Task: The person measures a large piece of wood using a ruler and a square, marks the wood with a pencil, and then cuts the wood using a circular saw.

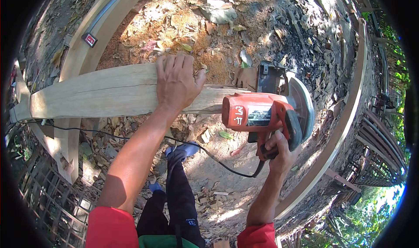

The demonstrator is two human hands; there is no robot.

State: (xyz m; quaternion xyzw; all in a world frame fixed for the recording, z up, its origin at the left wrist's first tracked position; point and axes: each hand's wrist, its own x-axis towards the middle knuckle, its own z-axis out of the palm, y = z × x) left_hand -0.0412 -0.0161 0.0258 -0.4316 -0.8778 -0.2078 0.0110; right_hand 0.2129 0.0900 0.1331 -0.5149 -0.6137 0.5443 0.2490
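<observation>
My right hand (281,150) is wrapped around the rear handle of a red circular saw (257,110) with a dark base plate and a grey rounded blade guard. The saw sits at the right end of a thick wooden beam (96,92) that runs across the view and has a long crack along it. My left hand (178,80) grips the beam left of the saw, its fingers curled over the far edge and thumb out to the right. A black power cord (218,161) leads from the saw handle off to the left. The blade itself is hidden.
Under the beam's left part lie other timbers (78,58), one carrying a tape measure (89,39). A long curved-looking plank (345,134) stretches along the right. Dry leaves and sawdust (174,27) cover the ground. A wooden lattice (52,195) stands at lower left; my feet are below the beam.
</observation>
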